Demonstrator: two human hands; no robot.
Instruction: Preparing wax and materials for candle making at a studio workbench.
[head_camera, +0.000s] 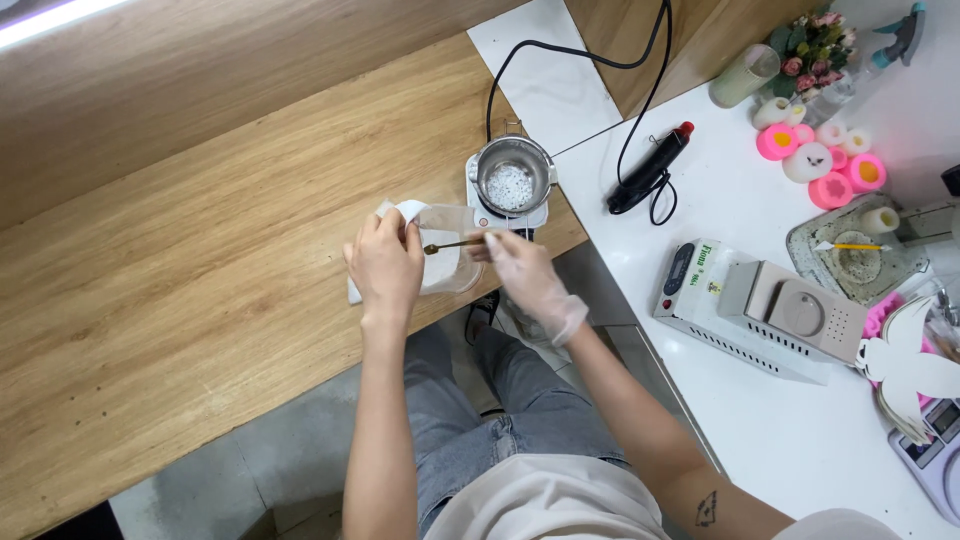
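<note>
The left hand (385, 265) grips a clear plastic bag (445, 255), apparently with a white label. The gloved right hand (525, 278) pinches a small spoon (452, 244) into it, near a steel melting pot (512, 178) on its white heater base (480, 208).

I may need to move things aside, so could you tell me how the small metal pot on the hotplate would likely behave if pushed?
The metal pot holds only a shallow layer of white bits, so it is probably light. It sits raised on a small hotplate near the wooden table's edge, so a push might slide it off. Its smooth, shiny wall looks slippery.
</note>
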